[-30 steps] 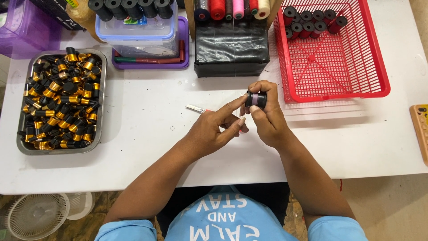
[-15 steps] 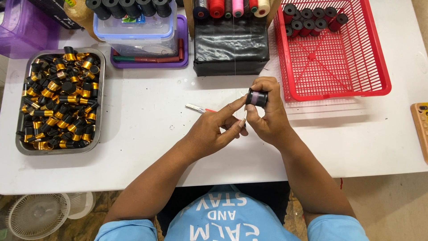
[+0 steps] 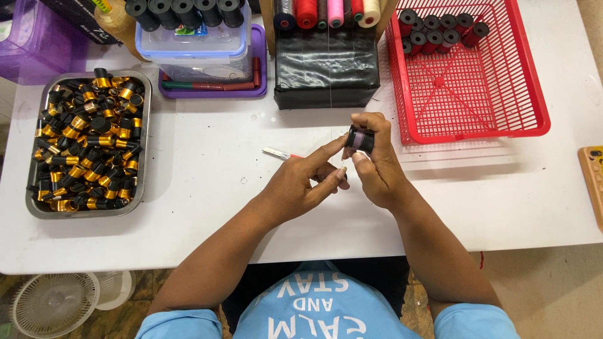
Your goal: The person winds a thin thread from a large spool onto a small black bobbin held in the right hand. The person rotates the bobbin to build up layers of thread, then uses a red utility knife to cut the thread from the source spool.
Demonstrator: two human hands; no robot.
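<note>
So the metal tray (image 3: 146, 135) on the white tabletop (image 3: 207, 188) is piled with black-and-gold caps (image 3: 85, 138). Up and right of the tray there's a clear plastic box (image 3: 188, 53) sitting on a purple lid (image 3: 259, 63), with black spools (image 3: 182, 9) along the top. Further right of the tray: a black block (image 3: 326, 72) with coloured thread spools (image 3: 330, 11), then a red basket (image 3: 502, 125) with dark red spools (image 3: 440, 28) in its far corner.
</note>
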